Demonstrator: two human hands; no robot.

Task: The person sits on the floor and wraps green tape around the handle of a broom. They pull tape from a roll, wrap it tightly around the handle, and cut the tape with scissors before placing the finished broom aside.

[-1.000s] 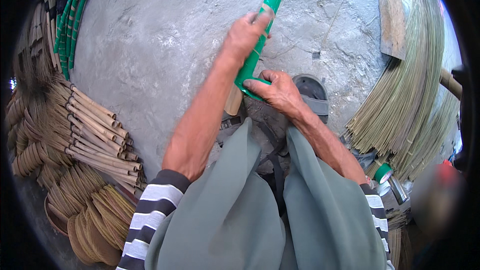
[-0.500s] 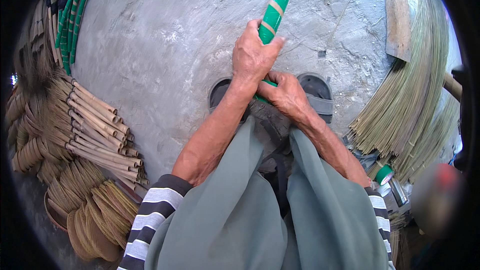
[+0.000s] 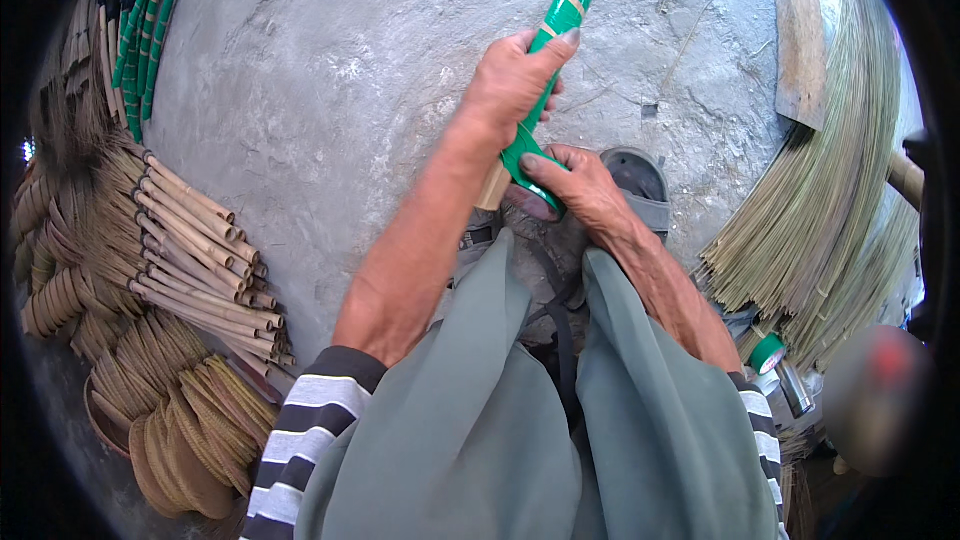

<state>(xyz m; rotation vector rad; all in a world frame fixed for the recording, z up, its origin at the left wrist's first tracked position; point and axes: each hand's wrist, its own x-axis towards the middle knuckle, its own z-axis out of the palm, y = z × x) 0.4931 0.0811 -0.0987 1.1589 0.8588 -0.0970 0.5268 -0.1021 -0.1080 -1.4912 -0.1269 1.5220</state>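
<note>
A bamboo-like stick (image 3: 493, 187), wrapped in green tape with tan bands showing through, slants from the top of the view down to between my knees. My left hand (image 3: 508, 85) is closed round its green part (image 3: 572, 2), thumb on top. Below that hand the stick's bare tan end sticks out. My right hand (image 3: 580, 185) grips a roll of green tape (image 3: 540, 202) by its rim, thumb on the upper side. From the roll a strip of tape (image 3: 520, 150) runs up onto the stick. The fingers under the stick are partly hidden.
Bamboo sticks (image 3: 200, 240) and coiled fibre bundles (image 3: 190, 430) lie at left. Green-wrapped sticks (image 3: 150, 40) stand at the far left. Dry straw (image 3: 800, 220) and a wooden board (image 3: 798, 40) lie at right, near another green tape roll (image 3: 767, 352) and a metal cylinder (image 3: 797, 388).
My left hand has shifted slightly up along the stick and turned. My right hand has dropped a little, and the tape roll and the stick's bare end have come into sight.
</note>
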